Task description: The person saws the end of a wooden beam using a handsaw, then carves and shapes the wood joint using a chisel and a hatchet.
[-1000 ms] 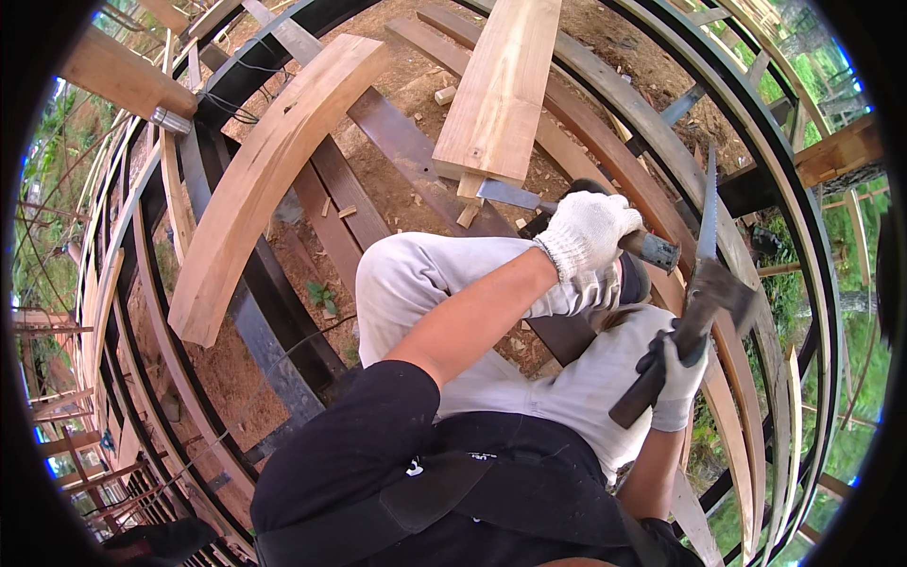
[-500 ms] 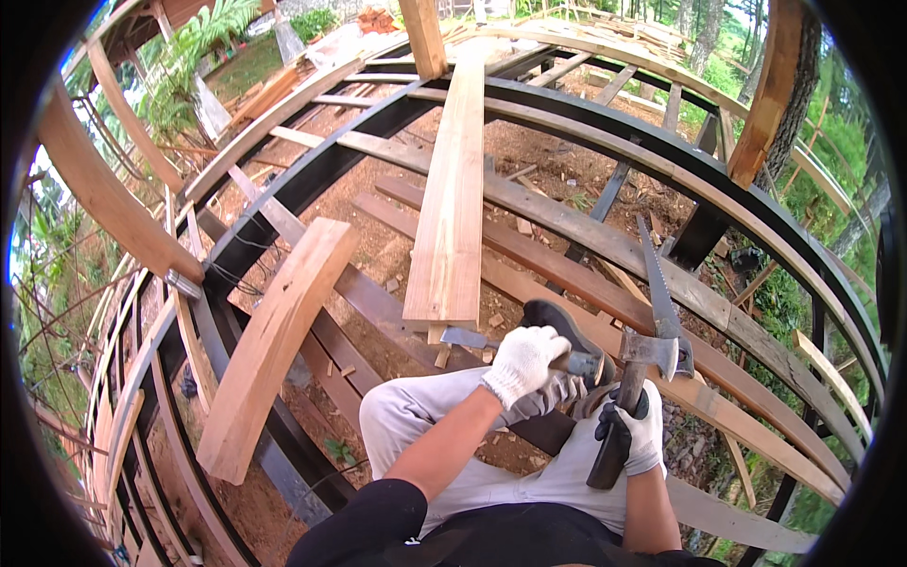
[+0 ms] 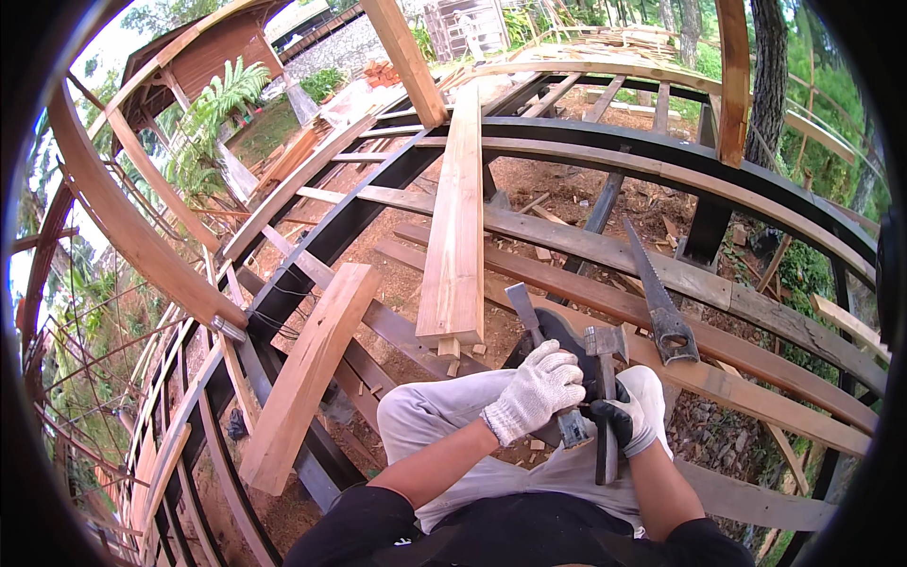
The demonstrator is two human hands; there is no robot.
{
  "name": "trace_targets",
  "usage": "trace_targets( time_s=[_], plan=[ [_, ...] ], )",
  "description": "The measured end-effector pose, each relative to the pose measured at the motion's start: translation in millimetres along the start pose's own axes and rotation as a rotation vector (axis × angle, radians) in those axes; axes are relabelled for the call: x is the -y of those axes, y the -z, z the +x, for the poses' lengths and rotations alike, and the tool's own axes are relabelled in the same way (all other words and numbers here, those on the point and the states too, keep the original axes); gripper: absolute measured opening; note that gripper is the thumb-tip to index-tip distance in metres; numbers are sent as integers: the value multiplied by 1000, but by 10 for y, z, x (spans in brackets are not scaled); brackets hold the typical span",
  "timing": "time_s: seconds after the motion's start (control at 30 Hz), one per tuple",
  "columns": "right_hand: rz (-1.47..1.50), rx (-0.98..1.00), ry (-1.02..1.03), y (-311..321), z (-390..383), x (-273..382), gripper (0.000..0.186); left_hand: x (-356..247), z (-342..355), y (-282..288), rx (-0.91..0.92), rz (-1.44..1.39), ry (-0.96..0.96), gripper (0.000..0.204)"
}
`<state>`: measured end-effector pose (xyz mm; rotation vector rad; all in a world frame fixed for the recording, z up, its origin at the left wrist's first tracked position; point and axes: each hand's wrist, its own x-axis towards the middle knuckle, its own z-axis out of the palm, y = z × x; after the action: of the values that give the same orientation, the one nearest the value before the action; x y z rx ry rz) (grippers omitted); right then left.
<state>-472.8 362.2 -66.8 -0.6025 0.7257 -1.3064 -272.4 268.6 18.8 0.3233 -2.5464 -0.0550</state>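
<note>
one long pale beam [image 3: 452, 283] lies across the open frame [image 3: 586, 130], running from the frame's far edge toward the person's knees [image 3: 406, 406], with a narrow tongue [image 3: 450, 347] jutting from its squared near end; that tongue looks, as a judgement, mostly cut out, though whether its faces are finished is too small to tell, and how much trimming is left cannot be read from here. small wood chips [image 3: 479, 350] lie just beside it, and no blade touches the beam, so no cut is being made. near the tongue, to its right, the chisel [image 3: 522, 307] points up and away from the person, apart from the beam; the left hand [image 3: 534, 397] is closed around its handle. the right hand [image 3: 635, 420], just beside, grips a hatchet [image 3: 605, 342] by the shaft, head up, close to the chisel's butt; whether the two tools touch cannot be told. farther out, a handsaw [image 3: 650, 282] rests unheld toward the frame's right edge, and a curved beam [image 3: 316, 369], with no tongue on its near end, lies toward the left edge.
</note>
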Motion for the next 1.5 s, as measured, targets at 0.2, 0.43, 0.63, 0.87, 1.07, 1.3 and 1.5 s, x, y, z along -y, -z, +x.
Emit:
trace_targets(
  time_s=[0.2,0.43,0.63,0.87,1.07,1.3,1.5],
  plan=[
    [-233,-103,135,36,-175,260,29,-433,194,-50,8,-131,-252,31],
    [143,102,417,304,-211,169,35,-808,191,-331,14,-312,-185,41],
    [471,-26,261,306,-138,61,35,-960,210,-113,160,-243,-1,39],
    [467,-35,172,171,-138,117,38,-617,82,564,-95,-278,399,33],
    [417,-120,137,192,-58,68,49,716,-889,640,-518,-392,1068,47],
    [328,-232,99,21,159,170,45,1521,-1572,377,-267,-62,1479,62],
    [110,-299,75,35,313,218,34,1786,-1390,400,-112,-53,1766,72]
  ],
)
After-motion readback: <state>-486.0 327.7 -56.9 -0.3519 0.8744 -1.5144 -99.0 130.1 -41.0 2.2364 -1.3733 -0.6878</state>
